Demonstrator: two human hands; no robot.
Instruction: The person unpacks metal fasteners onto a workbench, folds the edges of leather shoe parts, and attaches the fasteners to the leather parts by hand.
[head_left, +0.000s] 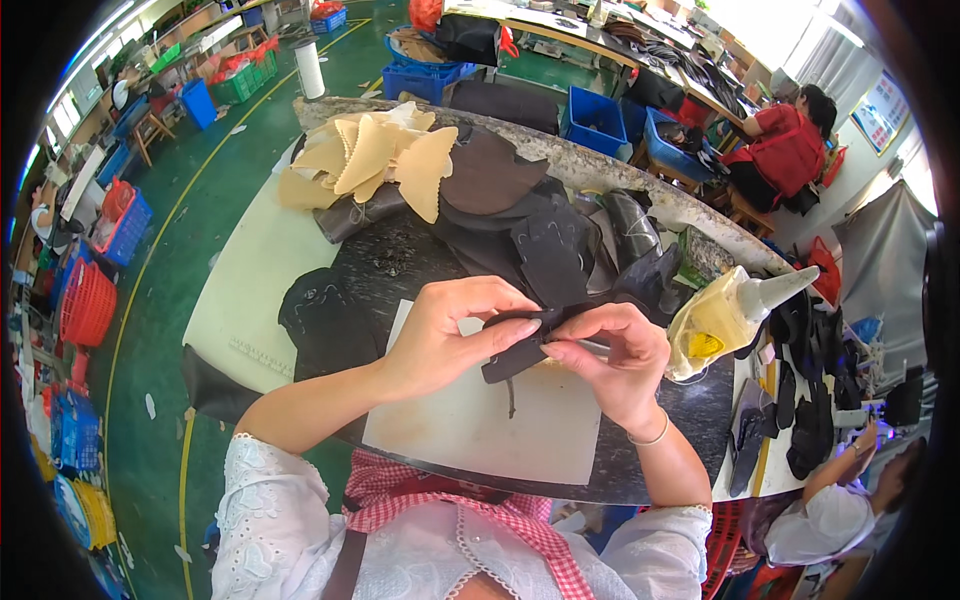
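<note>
Both hands pinch a small black piece point(503, 366) of leather or fabric above a pale board point(480, 440). My left hand point(450, 328) grips its upper left part between thumb and fingers. On its right end, my right hand point(618, 358) pinches with thumb and forefinger. A thin dark strip point(511, 398) hangs below the piece. Just right of my right hand is a clear squeeze bottle point(708, 322) of yellowish glue with a grey nozzle, tilted. Black cut pieces point(548, 252) lie beyond my hands, and another dark piece point(325, 310) lies left of them.
Beige cut pieces point(365, 155) are heaped at the table's far left. A brown piece point(492, 172) lies beside them. Shoe-sole-shaped black parts point(815, 390) fill the right side. Blue bins point(593, 122) stand beyond the table. One person in red point(785, 145) sits far right; another in white point(825, 522) works near right.
</note>
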